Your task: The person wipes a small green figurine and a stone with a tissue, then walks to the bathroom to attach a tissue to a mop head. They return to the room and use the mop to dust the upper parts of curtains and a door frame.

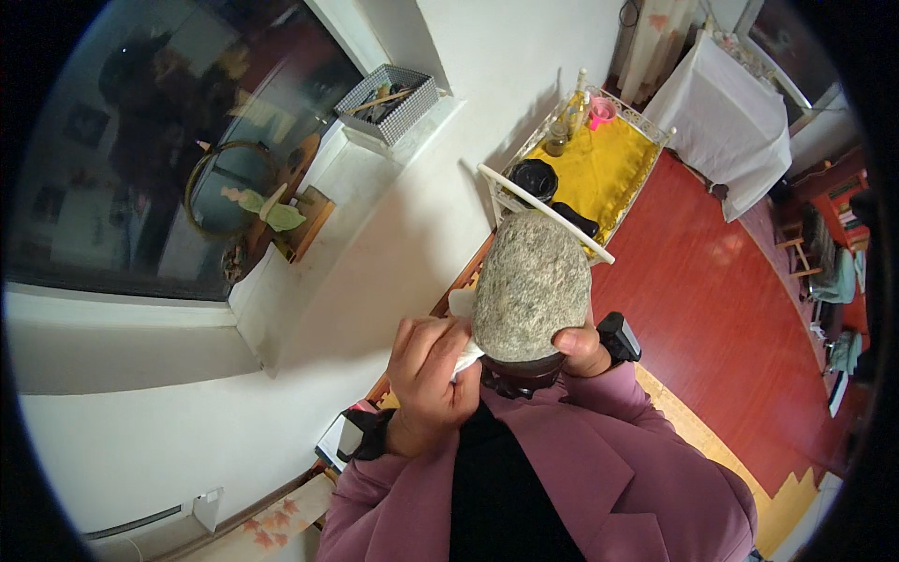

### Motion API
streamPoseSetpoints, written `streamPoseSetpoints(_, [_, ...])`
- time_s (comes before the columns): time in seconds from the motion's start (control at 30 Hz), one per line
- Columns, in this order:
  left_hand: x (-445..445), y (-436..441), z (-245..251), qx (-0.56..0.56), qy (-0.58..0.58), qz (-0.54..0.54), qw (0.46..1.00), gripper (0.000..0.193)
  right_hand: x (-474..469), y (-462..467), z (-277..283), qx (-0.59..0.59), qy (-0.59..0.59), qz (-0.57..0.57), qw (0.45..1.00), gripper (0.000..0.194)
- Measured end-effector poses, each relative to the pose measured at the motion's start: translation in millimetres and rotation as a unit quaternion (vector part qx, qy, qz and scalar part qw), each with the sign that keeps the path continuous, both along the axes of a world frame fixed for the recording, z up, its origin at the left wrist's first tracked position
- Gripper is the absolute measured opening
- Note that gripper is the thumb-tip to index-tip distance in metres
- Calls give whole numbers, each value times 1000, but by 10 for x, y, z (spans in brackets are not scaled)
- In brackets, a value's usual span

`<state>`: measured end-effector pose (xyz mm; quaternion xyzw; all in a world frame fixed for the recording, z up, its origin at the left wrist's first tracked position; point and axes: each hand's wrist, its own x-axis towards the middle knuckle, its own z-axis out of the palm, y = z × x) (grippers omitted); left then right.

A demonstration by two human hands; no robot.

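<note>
A large rounded stone (532, 288), grey and speckled, is held up in front of my chest. Its lower end sits in a dark carved stand (523, 374), probably wooden. My right hand (584, 348) grips the stone's lower right side, the thumb lying on its surface and the other fingers hidden behind. On the other side, my left hand (430, 369) pinches a crumpled white tissue or cloth (466, 358) against the stone's lower left edge. Another pale piece (461, 302) shows beside the stone above my left knuckles; I cannot tell whether it belongs to the same cloth.
Beyond the stone stands a white metal-framed rack (544, 211) with a yellow cloth (597, 165), a black bowl (534, 180), a glass jar (557, 138) and a pink cup (602, 111). A checked box (388, 104) and a wooden ornament (288, 204) occupy the windowsill at left.
</note>
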<state>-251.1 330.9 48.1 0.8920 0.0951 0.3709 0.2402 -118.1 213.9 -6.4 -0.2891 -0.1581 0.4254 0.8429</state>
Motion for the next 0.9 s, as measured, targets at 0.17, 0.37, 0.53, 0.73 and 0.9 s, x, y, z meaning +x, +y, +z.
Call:
streamPoseSetpoints(0.17, [-120, -40, -35, 2, 2, 32, 999, 37, -39, -7, -54, 7, -160, -77, 984, 114])
streamPoseSetpoints(0.37, [-374, -103, 63, 34, 82, -78, 993, 39, -12, 97, -22, -12, -366, -261, 893, 116])
streamPoseSetpoints(0.53, [-220, -21, 113, -306, -97, 105, 941, 24, 3, 65, 118, 28, -13, -31, 999, 109])
streamPoseSetpoints(0.73, [20, 10, 21, -236, 8, -48, 971, 28, -28, 144, 129, 92, 55, 48, 993, 113])
streamPoseSetpoints(0.9, [59, 0, -21, -229, 50, -78, 969, 23, 51, 67, 74, 97, 43, 51, 993, 110])
